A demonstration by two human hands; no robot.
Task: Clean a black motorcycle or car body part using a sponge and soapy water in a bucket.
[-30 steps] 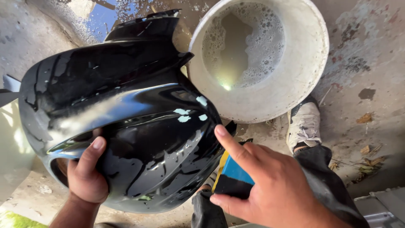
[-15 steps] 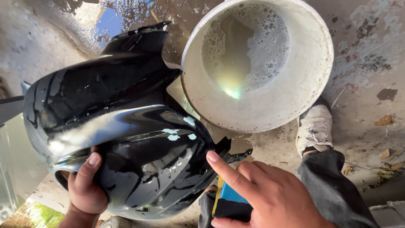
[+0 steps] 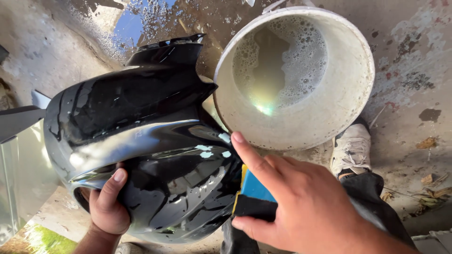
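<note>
Two bare hands work over a glossy black motorcycle fairing panel (image 3: 141, 155), wet and streaked with suds, held above a rough, stained concrete floor (image 3: 414, 80). The left hand (image 3: 109, 207) props the panel from beneath at its lower edge, its grip closed on the rim with the thumb lying up over the shiny outer face. The right hand (image 3: 301, 207) comes in from the lower right, its grip clamped on a blue sponge (image 3: 254, 190) with a yellow edge and a dark scouring side, pinched between thumb and curled fingers while the forefinger stretches forward to touch the panel's right flank. The sponge sits just beside the panel's right edge, so the panel lies to the left of that hand, and the right hand is the nearer of the two to the wet, soapy patch in the panel's middle. The panel's long axis runs from the upper middle of the view, where a narrower dark end points away, down toward the wearer's left hand. A white plastic bucket (image 3: 343, 108) of foamy water stands close against the panel's upper right side, well within reach of the sponge hand. A grey sneaker (image 3: 352, 149) and a dark trouser leg (image 3: 372, 197) show below the bucket, and a puddle (image 3: 136, 26) mirrors blue sky at the top.
</note>
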